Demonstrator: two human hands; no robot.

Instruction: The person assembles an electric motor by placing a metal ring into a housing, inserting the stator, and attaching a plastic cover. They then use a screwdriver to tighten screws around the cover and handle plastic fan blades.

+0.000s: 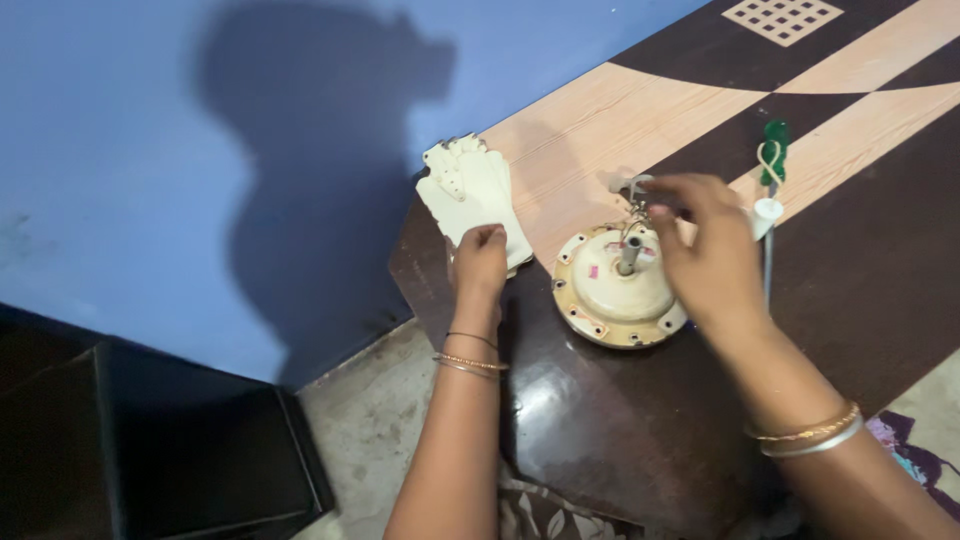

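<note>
A cream, round fan motor housing (614, 293) with a short metal shaft (629, 252) lies on the dark glossy table (620, 420). My right hand (700, 250) hovers over its far side, fingers pinched on the thin wires (636, 196) that rise from the hub. My left hand (480, 262) rests on a pair of cream work gloves (468, 188) at the table's left corner, fingers closed on their near edge. Bangles sit on both wrists.
A green-handled screwdriver (770, 165) and a white-capped rod (767, 240) lie right of the motor. A blue wall (150, 150) stands to the left. A dark box (190, 450) sits on the floor at lower left. Patterned fabric (910, 450) shows at the lower right.
</note>
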